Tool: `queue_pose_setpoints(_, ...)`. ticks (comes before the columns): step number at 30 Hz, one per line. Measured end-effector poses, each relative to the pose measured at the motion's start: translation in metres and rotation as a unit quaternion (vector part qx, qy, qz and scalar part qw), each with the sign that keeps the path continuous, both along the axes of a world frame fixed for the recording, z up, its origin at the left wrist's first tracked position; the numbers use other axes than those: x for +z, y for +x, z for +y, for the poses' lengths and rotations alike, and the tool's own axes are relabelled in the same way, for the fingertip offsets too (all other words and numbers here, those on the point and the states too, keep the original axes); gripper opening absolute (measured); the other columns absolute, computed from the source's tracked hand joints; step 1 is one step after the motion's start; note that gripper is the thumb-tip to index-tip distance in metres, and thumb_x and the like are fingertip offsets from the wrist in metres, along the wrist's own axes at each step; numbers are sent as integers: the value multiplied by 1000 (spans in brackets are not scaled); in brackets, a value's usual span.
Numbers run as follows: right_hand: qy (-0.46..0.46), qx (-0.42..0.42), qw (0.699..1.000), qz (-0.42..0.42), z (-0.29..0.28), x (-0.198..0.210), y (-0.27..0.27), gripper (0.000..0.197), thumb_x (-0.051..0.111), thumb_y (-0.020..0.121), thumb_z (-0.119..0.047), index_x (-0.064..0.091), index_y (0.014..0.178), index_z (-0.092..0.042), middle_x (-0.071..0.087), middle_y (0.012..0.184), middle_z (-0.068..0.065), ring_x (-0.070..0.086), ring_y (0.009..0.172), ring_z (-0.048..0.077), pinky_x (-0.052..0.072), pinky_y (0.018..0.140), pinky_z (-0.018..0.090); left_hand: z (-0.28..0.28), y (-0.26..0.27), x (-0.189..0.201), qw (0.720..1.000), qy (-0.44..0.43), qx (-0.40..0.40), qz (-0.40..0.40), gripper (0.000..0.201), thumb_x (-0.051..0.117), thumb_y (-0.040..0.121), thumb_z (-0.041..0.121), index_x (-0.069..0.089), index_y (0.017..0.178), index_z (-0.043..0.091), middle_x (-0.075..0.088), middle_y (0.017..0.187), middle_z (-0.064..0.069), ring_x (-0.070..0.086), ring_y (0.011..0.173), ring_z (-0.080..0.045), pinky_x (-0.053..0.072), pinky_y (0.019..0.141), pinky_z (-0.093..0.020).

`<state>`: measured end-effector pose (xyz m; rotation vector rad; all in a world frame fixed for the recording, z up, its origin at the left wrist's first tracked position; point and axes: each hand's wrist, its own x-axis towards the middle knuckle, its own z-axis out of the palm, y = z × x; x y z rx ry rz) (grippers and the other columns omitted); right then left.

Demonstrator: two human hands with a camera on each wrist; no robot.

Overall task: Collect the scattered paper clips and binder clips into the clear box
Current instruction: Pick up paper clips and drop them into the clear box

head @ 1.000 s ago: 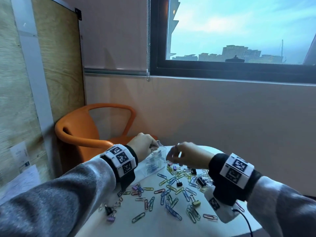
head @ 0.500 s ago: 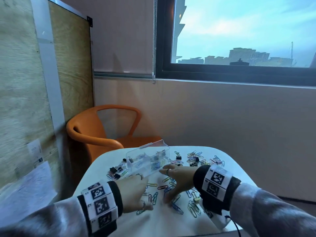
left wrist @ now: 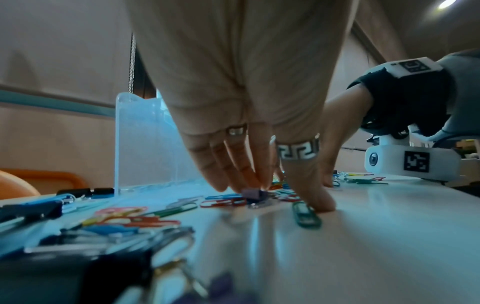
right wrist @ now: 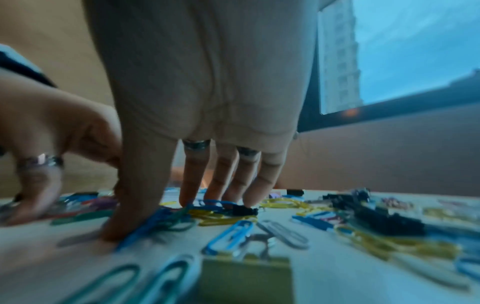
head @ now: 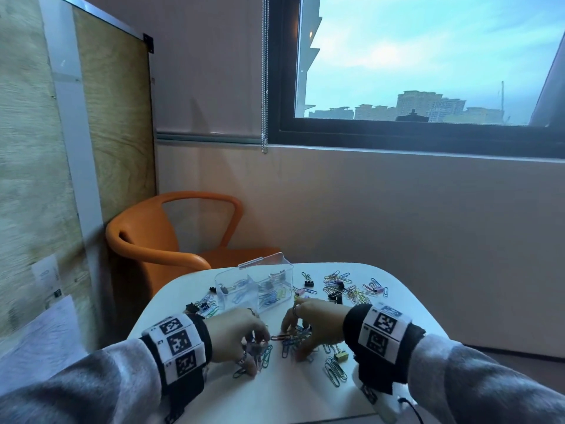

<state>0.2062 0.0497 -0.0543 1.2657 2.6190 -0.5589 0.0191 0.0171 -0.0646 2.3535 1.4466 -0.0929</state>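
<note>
Grey sleeves and black wrist straps with white coded tags frame the near edge of the white worktop (head: 406,304). Just beyond them both hands are down among the clips. The left hand (head: 237,333) has its fingers bunched downward onto a small purple binder clip (left wrist: 250,194), fingertips closing round it while the thumb presses the surface beside a green paper clip (left wrist: 306,216); whether the clip is actually lifted off the surface cannot be told. The right hand (head: 315,324) stands with straight fingers spread, its tips pressing on a tangle of blue and yellow paper clips (right wrist: 207,209) and gripping nothing. An olive binder clip (head: 341,356) and a few loose teal paper clips (head: 334,370) lie just right of that hand.

Farther on, between and beyond the two hands, sits the clear box (head: 253,286), lid tipped open at the back, with some clips already inside its compartments. Black binder clips and coloured paper clips lie beside its left wall (head: 200,306), and a larger scatter (head: 351,289) spreads across the worktop to its right.

Behind the worktop is an orange chair (head: 159,237), then a beige wall and a dark-framed window (head: 428,130) showing distant buildings.
</note>
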Motion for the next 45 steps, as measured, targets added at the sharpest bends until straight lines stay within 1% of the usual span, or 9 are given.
queue_pose_setpoints(7,2,-3,1000,12,19,4,-8,33,72,79,-19,67,111,-12,69,112,7,52,65,7,39,59,11,12,4,3,999,-23,3,-30,39,80,70,22,70,108,16,72,105,-5,58,83,-5,51,80,-20)
queue_pose_setpoints(13,37,-6,999,-2,28,-2,-14,23,64,84,-13,69,106,-10,71,108,9,54,79,11,38,58,10,18,8,5,999,-30,-12,-8,26,73,78,16,70,104,14,72,98,-6,50,62,7,43,66,-9)
queue_pose_setpoints(20,28,-26,999,3,29,-5,-11,25,64,86,-17,68,108,-7,70,108,11,54,80,12,43,62,16,14,17,6,997,-11,3,83,31,53,86,5,63,113,15,60,96,-5,48,84,-12,34,57,-13)
queue_pose_setpoints(26,12,-57,998,33,29,-2,0,27,64,85,-16,67,109,-5,69,111,13,54,80,12,42,59,13,11,20,7,998,18,10,59,34,44,89,4,61,116,15,63,118,-9,56,110,-24,45,87,-29)
queue_pose_setpoints(33,15,-103,991,79,31,3,19,23,62,86,-14,68,107,-5,70,104,10,56,74,10,43,60,10,16,25,10,999,27,2,28,35,46,89,3,65,115,14,66,116,-7,60,106,-21,42,76,-20)
queue_pose_setpoints(36,7,-108,990,90,31,1,22,22,63,86,-14,68,106,-5,70,108,11,57,80,12,48,65,14,16,18,8,998,42,18,36,34,50,91,8,59,123,15,58,127,-3,53,115,-19,41,87,-21)
queue_pose_setpoints(38,4,-115,989,96,32,0,21,21,62,86,-13,68,105,-5,71,103,10,57,78,13,52,70,21,16,17,6,998,41,31,39,46,56,89,20,46,135,18,46,136,-3,43,125,-18,37,102,-26)
queue_pose_setpoints(41,16,-116,988,104,33,0,18,21,62,86,-14,68,105,-7,64,85,-1,54,68,8,45,60,11,21,22,2,999,8,29,34,82,69,76,50,31,143,23,31,147,-1,31,135,-18,29,112,-31)
queue_pose_setpoints(45,21,-111,987,112,34,1,17,20,63,85,-15,69,104,-9,71,101,9,56,75,10,45,62,11,26,32,4,998,-14,21,55,101,73,70,52,20,148,18,24,153,0,25,140,-18,22,116,-29)
